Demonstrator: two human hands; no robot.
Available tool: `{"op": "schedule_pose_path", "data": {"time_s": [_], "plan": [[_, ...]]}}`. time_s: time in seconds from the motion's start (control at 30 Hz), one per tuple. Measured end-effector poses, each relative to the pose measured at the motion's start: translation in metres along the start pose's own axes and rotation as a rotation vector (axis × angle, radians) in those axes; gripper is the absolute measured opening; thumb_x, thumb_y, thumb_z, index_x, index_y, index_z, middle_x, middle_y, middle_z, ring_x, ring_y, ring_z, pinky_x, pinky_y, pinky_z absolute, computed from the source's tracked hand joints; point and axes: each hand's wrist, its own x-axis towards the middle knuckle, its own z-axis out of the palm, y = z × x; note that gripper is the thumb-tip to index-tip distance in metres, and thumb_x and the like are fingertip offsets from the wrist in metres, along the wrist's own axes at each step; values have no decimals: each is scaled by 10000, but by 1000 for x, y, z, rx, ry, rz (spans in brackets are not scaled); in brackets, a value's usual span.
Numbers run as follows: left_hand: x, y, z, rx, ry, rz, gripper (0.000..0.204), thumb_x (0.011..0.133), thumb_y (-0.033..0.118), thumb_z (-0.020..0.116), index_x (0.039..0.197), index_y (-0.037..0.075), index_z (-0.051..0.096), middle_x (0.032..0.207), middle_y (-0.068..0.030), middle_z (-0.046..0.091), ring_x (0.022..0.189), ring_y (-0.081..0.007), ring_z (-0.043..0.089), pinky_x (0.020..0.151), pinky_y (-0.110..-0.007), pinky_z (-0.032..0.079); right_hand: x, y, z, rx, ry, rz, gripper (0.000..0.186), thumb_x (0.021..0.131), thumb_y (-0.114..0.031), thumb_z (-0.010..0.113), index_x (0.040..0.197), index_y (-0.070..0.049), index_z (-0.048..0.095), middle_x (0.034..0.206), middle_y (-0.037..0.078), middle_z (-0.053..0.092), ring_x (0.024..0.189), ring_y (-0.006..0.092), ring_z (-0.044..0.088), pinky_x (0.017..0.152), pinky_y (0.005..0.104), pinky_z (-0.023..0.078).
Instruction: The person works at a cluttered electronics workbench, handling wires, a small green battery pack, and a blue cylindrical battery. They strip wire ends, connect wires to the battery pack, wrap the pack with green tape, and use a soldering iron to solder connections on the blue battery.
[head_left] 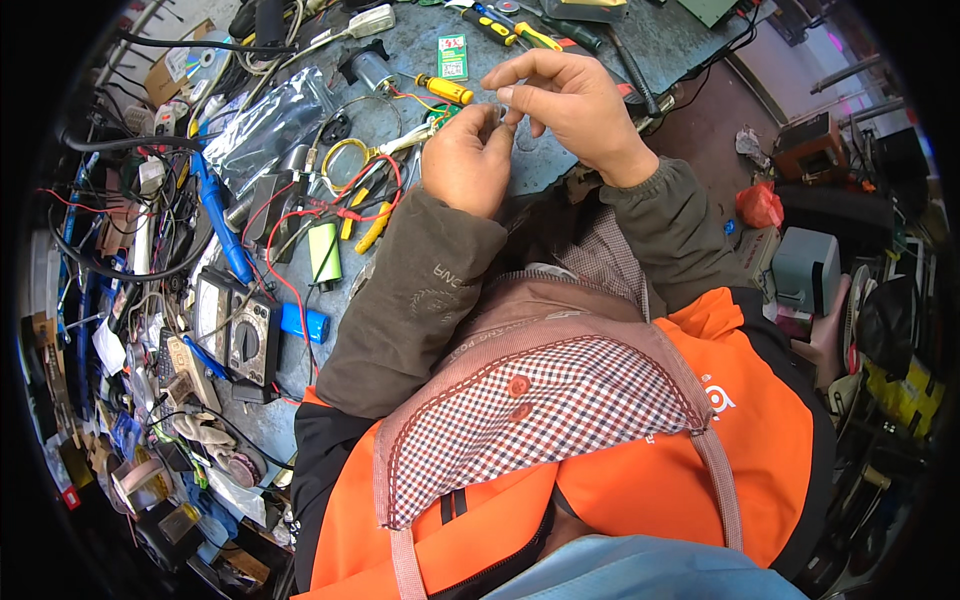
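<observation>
My left hand [465,160] is pinched near a small green circuit board [440,114] with thin wires, its fingertips partly hidden. My right hand [572,112] is raised just right of it, fingers curled and tips close to the left hand's; what either holds is too small to make out. A yellow screwdriver [443,88] lies just beyond the board, beside a dark cylindrical part [372,72] and a green card [453,56]. Red test leads [388,172], a coil of yellow wire [340,150] and yellow-handled tools [372,230] are left of my left hand.
The cluttered grey bench [660,50] holds an analog multimeter [248,342], a green battery cell [323,252], a blue battery pack [305,321], a silver bag [265,125], a blue iron-like tool [220,220] and tangled cables. Boxes and a red bag [758,205] sit beyond the bench at right.
</observation>
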Motion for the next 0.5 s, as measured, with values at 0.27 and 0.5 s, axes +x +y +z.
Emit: {"op": "schedule_pose_path", "data": {"time_s": [0.27,0.5], "plan": [[0,-6,3,-37,24,46,246,990,200,765,1126,-5,771,933,-200,785,827,-321,772,768,-400,587,1,9,2,-144,-53,-102,238,998,-75,695,1205,16,770,915,35,763,788,95,707,686,250,554],[-1,-6,3,-4,59,98,272,962,182,778,1146,-19,765,966,-199,786,845,-297,770,781,-390,589,27,27,-24,-172,202,24,271,1021,-120,692,1252,0,769,1040,37,788,856,90,712,709,257,558]]}}
